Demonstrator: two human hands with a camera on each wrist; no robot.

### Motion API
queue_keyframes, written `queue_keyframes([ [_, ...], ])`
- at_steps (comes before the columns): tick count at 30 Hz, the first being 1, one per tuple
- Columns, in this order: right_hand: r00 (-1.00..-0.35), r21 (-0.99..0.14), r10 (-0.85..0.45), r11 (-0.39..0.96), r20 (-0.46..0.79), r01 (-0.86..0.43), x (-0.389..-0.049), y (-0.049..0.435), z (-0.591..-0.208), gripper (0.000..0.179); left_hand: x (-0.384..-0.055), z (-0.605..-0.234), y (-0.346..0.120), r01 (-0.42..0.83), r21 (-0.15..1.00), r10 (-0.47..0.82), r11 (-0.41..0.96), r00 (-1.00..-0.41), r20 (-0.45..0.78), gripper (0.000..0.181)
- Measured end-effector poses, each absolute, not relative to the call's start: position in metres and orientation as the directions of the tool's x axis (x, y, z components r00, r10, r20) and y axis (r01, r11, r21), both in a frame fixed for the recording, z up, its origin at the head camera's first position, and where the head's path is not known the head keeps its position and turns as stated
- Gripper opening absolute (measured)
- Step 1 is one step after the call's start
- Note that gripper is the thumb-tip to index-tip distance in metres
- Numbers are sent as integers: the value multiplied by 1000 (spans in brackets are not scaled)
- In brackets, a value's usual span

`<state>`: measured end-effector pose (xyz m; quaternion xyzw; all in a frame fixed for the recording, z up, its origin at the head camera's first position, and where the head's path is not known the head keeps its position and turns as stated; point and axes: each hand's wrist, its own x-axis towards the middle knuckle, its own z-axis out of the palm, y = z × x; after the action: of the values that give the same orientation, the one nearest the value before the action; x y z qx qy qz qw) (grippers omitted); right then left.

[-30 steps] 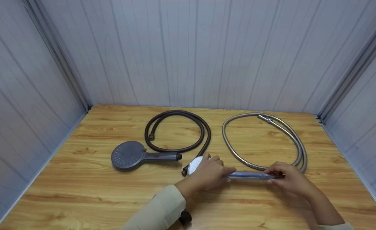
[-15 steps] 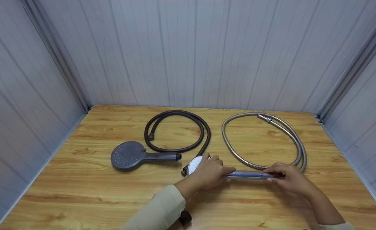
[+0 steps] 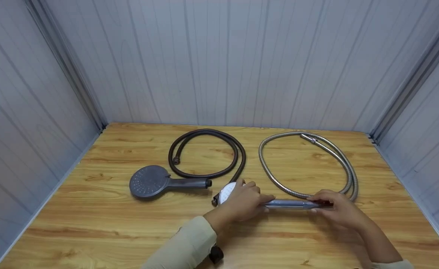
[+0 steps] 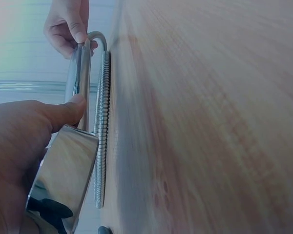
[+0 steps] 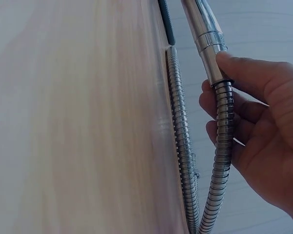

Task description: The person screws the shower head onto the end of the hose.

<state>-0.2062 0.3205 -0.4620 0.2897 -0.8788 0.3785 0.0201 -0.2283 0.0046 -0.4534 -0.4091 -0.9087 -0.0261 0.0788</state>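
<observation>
My left hand grips a chrome hand shower near its neck, covering part of its white spray face. The hand shower lies sideways, handle pointing right. At the handle's end, my right hand pinches the smooth metal connector of the silver hose between thumb and fingers. In the right wrist view the connector sits against the handle's end, and the ribbed hose runs down past my palm. The left wrist view shows the shower head's shiny back beside my left thumb.
A dark grey hand shower lies on the wooden table at left. Behind it is a coiled dark hose, one end running toward my left hand. A black round piece shows beside my left sleeve. Pale panels enclose the table.
My right fingers have shifted very slightly at the connector. My left hand, the hand shower and the other things stay where they were.
</observation>
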Motion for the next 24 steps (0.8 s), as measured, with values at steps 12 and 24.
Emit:
queue_keyframes([
  [12,-864,-639,-438,596,249,-486,-206,316,-463,28,-228,-454,4,751,-11,742,660,-649,166,41],
  [24,-865,-648,-453,596,216,-474,-205,316,-461,25,-227,-454,4,745,8,738,667,-662,132,43],
])
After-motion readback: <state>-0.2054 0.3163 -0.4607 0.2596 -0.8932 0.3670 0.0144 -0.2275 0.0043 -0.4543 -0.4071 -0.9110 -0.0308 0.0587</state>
